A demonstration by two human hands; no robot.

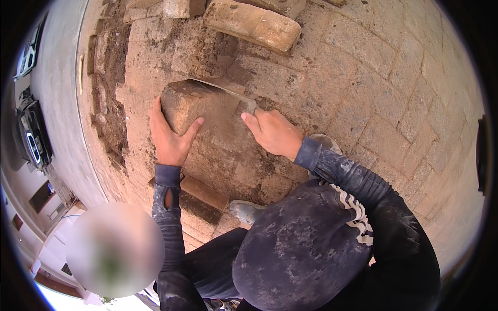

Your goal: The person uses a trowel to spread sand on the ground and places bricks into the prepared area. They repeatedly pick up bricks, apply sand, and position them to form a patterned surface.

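Dusty dark knee (301, 254) bulges nearest; the left hand's (174, 145) fingers and thumb straddle a brown block (187, 109), gripping it; the right hand's (277, 133) fingers curl tightly round a thin-bladed tool (228, 91), its blade along the block's far edge; around the block spreads soiled paving (358, 88); beyond lies a loose brick (251, 26).

Handle of blade (236, 94) hidden in right hand (274, 131). Brick (181, 8) cut by top edge. 1 shoe (328, 141) partly behind right cuff (308, 153). Round blur (114, 249) lower left, contents unreadable.
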